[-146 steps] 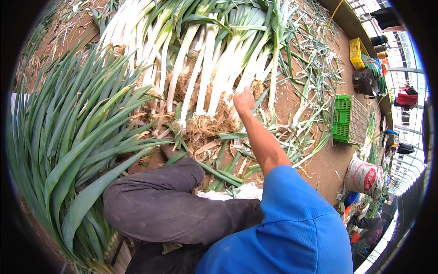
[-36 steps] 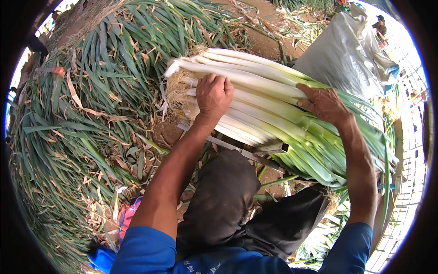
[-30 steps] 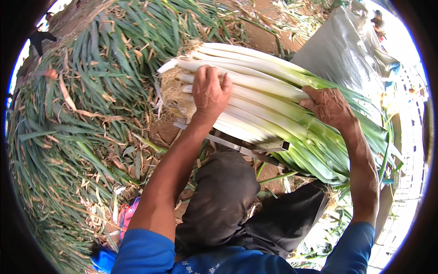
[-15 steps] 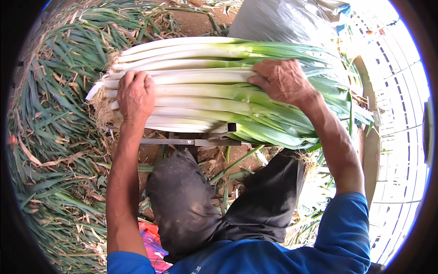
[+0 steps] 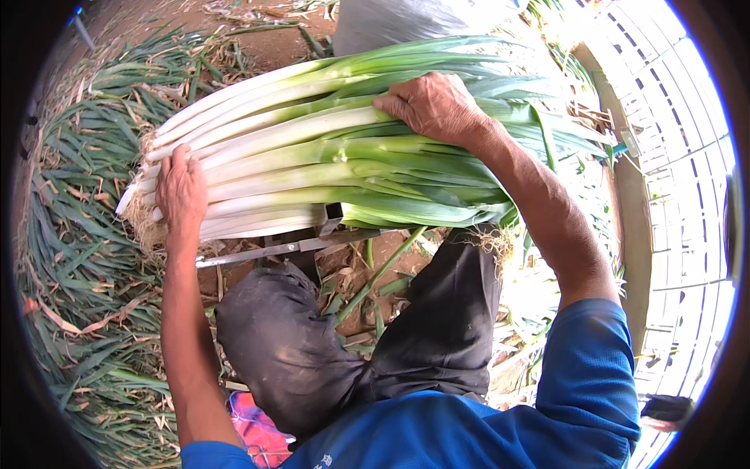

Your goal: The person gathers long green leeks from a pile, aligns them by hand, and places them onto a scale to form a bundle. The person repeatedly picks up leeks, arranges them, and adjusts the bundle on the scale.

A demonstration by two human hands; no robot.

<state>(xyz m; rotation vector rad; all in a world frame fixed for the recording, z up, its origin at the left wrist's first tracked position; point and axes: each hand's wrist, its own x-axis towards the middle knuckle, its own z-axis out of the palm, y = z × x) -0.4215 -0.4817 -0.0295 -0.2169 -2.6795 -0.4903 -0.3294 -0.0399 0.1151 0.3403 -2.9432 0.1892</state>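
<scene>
A broad row of long green onions (image 5: 273,168) lies side by side in front of me, white stalks and roots to the left, green leaves to the right. They rest on a metal stand (image 5: 293,247), mostly hidden beneath them. Near the root ends, my left hand (image 5: 181,187) is closed over the white stalks with its fingers curled. Where white turns to green, my right hand (image 5: 433,105) grips a stalk in the upper part of the row, thumb and fingers pressed together. The right fingertips are partly hidden.
A large heap of green onions with dry leaves (image 5: 86,227) fills the left side. Behind the row stands a pale plastic sack (image 5: 414,23). A board edge (image 5: 631,227) and a bright grid-like surface (image 5: 683,258) lie at the right. My knees (image 5: 273,336) are below the stand.
The row and both hands appear farther left, and the row slants more, its leafy end higher; the whole view has shifted as well. Both hands keep their hold.
</scene>
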